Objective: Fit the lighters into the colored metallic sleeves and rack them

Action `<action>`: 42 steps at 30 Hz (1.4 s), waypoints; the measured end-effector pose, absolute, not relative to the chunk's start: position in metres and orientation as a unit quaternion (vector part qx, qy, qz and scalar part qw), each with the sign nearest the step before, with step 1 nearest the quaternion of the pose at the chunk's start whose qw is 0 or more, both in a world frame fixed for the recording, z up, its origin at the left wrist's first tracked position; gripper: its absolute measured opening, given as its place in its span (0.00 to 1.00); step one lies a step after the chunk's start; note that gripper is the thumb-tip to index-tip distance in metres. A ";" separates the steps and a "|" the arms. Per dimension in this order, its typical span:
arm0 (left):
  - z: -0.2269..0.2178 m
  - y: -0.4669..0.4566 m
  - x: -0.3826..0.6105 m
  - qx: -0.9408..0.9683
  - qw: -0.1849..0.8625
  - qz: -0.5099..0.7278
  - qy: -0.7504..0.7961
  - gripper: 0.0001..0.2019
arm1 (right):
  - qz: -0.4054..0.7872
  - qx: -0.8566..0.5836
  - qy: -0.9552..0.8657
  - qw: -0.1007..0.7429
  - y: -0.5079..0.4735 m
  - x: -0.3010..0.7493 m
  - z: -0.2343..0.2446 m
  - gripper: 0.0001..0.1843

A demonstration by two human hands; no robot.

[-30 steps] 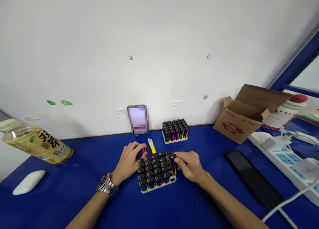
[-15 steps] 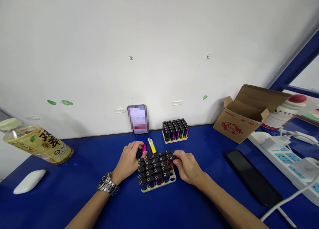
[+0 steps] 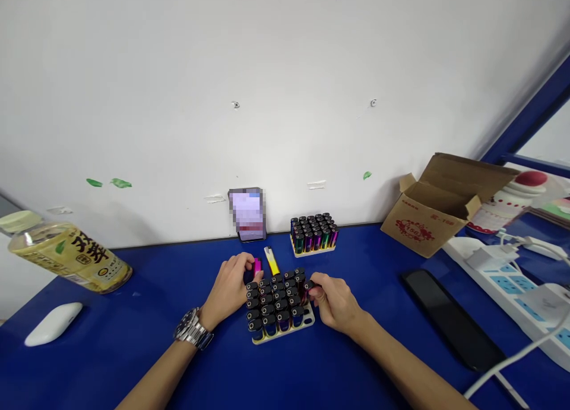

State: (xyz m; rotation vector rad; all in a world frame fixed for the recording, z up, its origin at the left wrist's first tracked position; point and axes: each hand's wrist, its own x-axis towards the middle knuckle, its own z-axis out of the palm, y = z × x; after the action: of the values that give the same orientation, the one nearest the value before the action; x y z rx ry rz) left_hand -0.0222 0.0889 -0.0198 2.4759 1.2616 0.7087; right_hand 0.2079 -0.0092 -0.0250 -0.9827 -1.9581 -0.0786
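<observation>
The dark lighter [image 3: 307, 287] stands at the far right corner of the tray [image 3: 285, 334]. It is upright like its neighbours, with its long axis pointing up out of the slot. The right hand [image 3: 337, 303] lies directly to the right of the tray, and its thumb and fingertips pinch the top of this lighter, so it is clearly the nearer hand to it. At the far left corner of the tray the left hand [image 3: 229, 288] is closed around a pink lighter [image 3: 257, 266]. This one is held nearly upright, just beyond the tray's edge, and I cannot tell whether it touches a slot. The rest of the tray appears full of black-capped lighters. Just behind the tray a yellow lighter [image 3: 271, 260] lies flat on the blue table [image 3: 133, 315], its long axis pointing away from the person. Farther behind the tray, a little to the right, stands a second tray [image 3: 312, 252] of lighters. Well to the right of the tray lies a flat black device [image 3: 449, 318], and well to the left a white mouse [image 3: 53, 324]
</observation>
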 end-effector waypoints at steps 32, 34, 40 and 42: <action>-0.014 0.096 -0.019 0.829 0.156 0.185 0.504 0.14 | 0.061 -0.497 -0.775 0.387 -0.010 0.221 -0.003 0.18; -0.010 0.098 -0.020 0.821 0.171 0.186 0.512 0.15 | 0.089 -0.529 -0.730 0.424 -0.007 0.220 -0.008 0.20; 0.039 0.083 -0.021 0.812 0.241 0.270 0.458 0.17 | 0.090 -0.520 -0.685 0.503 -0.003 0.213 -0.004 0.14; 0.060 0.065 -0.016 0.823 0.249 0.292 0.418 0.15 | 0.074 -0.482 -0.709 0.510 -0.008 0.207 0.005 0.13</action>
State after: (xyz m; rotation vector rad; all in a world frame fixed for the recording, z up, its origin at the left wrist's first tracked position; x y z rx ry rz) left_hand -0.0160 0.0653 0.0605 2.2435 1.1392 0.7955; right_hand 0.2074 -0.0076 0.0051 -1.1597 -1.7062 0.1788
